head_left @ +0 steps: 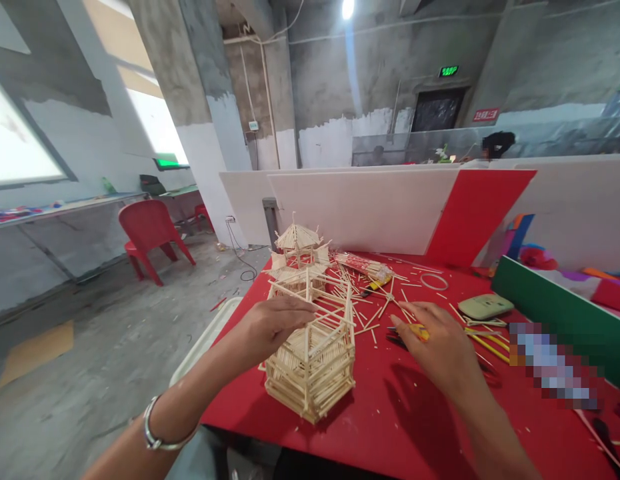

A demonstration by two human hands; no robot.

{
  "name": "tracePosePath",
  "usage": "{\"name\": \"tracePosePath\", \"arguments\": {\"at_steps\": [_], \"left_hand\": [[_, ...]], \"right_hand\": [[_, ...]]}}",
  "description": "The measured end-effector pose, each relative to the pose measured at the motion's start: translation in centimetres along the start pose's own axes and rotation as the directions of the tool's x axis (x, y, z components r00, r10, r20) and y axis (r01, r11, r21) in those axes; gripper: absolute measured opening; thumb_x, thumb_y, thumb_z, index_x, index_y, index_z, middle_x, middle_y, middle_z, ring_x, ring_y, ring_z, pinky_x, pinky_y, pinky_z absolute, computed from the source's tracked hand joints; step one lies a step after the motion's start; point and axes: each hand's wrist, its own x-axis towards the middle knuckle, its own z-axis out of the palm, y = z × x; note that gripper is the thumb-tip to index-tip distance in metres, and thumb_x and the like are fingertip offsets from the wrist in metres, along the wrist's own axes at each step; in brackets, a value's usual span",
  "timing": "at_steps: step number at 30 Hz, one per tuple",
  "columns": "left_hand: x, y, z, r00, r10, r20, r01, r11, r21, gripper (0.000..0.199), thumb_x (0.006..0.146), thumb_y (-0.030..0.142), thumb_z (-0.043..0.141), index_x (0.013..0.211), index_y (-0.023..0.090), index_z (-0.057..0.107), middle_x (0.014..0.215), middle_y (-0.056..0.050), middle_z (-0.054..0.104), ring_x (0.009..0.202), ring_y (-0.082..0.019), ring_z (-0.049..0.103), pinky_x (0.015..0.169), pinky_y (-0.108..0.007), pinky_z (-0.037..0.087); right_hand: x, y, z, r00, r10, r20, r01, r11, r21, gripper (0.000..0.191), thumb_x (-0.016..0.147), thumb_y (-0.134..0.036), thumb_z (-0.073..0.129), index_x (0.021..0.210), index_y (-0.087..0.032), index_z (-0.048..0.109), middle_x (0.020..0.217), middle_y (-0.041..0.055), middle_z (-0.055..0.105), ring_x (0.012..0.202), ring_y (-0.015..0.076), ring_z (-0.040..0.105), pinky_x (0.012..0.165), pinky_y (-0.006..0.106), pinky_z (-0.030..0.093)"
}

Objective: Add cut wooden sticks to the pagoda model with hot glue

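Observation:
A many-sided tower of thin wooden sticks stands on the red table before me, its upper part an unroofed frame of thin posts and rails. My left hand is at the left of that frame, fingers pressed together; whatever they pinch is hidden. Behind stands a stick pagoda with a pointed roof. My right hand hovers over the table, thumb and index finger apart. Close to its fingertips is a star-shaped stick piece. Yellow-handled pliers are partly covered by this hand.
Loose sticks and a plastic bag of sticks lie behind the tower, near a yellow cutter. Rightward are a tape ring, a green case and a green board. White panels border the far edge.

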Motion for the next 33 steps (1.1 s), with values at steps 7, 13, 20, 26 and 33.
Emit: {"name": "tracePosePath", "arguments": {"at_steps": [7,13,20,26,33], "left_hand": [[0.1,0.0,0.0,1.000,-0.005,0.008,0.005,1.000,-0.009,0.025,0.095,0.008,0.054,0.110,0.013,0.074,0.111,-0.014,0.076,0.104,-0.019,0.072,0.088,-0.032,0.061],[0.2,0.0,0.0,1.000,0.003,0.000,-0.003,1.000,-0.017,0.024,0.094,0.008,0.056,0.109,0.013,0.074,0.111,-0.015,0.076,0.103,-0.019,0.072,0.087,-0.031,0.061],[0.2,0.1,-0.1,1.000,0.002,0.027,-0.002,1.000,0.001,0.025,0.095,0.008,0.055,0.110,0.013,0.074,0.111,-0.015,0.075,0.104,-0.019,0.072,0.087,-0.032,0.061],[0.3,0.2,-0.2,1.000,0.014,0.026,-0.014,1.000,0.002,0.025,0.096,0.009,0.053,0.108,0.013,0.074,0.110,-0.014,0.076,0.103,-0.019,0.072,0.087,-0.032,0.061],[0.7,0.4,-0.3,1.000,0.031,-0.002,-0.031,0.999,0.020,0.029,0.096,0.008,0.050,0.109,0.016,0.074,0.110,-0.013,0.077,0.103,-0.019,0.073,0.087,-0.031,0.061]], "right_hand": [[0.2,-1.3,-0.8,1.000,-0.028,-0.013,0.028,0.999,0.021,0.047,0.096,-0.052,0.051,0.118,-0.015,0.070,0.110,0.0112,0.070,0.101,0.0274,0.065,0.095,0.046,0.050],[0.3,-1.6,-0.7,1.000,-0.027,0.010,0.026,0.999,0.045,0.046,0.096,-0.052,0.050,0.118,-0.016,0.069,0.112,0.0111,0.069,0.104,0.0274,0.065,0.095,0.045,0.050],[-0.2,-1.6,-0.6,1.000,-0.025,0.011,0.024,0.997,0.068,0.043,0.096,-0.051,0.051,0.117,-0.019,0.070,0.111,0.0111,0.070,0.104,0.0280,0.065,0.093,0.046,0.050],[3.9,-4.0,-1.5,0.989,-0.149,-0.022,0.150,0.966,0.209,0.027,0.099,-0.037,0.052,0.108,-0.023,0.074,0.104,0.0065,0.074,0.097,0.0213,0.067,0.089,0.037,0.050],[12.5,-9.7,2.5,0.773,-0.610,0.171,0.566,0.786,0.248,0.023,0.094,-0.023,0.060,0.106,-0.029,0.077,0.089,0.0012,0.076,0.079,0.0150,0.064,0.071,0.028,0.042]]}}
